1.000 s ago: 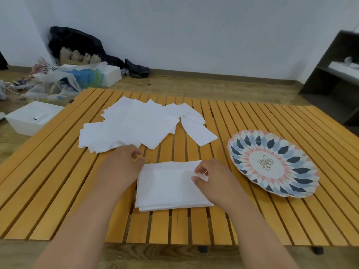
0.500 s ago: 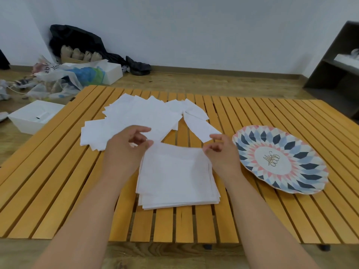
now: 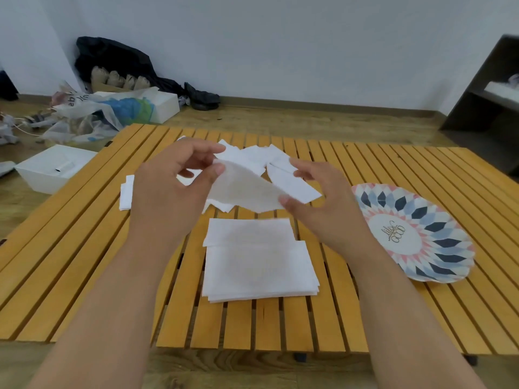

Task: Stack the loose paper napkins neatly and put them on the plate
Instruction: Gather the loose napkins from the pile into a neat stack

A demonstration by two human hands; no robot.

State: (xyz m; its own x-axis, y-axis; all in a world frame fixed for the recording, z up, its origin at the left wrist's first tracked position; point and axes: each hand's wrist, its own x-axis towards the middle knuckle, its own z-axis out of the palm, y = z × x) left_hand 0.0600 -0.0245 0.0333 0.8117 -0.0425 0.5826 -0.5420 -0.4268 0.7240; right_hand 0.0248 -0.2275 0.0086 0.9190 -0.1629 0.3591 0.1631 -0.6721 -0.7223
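A white paper napkin hangs in the air above the table, pinched at its left corner by my left hand and at its right corner by my right hand. Below it lies a stack of napkins on the slatted wooden table, its top sheets slightly offset. Loose napkins are spread behind my hands, partly hidden. The patterned plate sits to the right with nothing on it.
On the floor to the left stand a white bin, plastic bags and a white box. A black bag leans on the wall. A dark shelf stands at the right.
Both hands have risen from the stack and lifted one napkin from the loose pile, holding it between them above the table. The view has tilted slightly.
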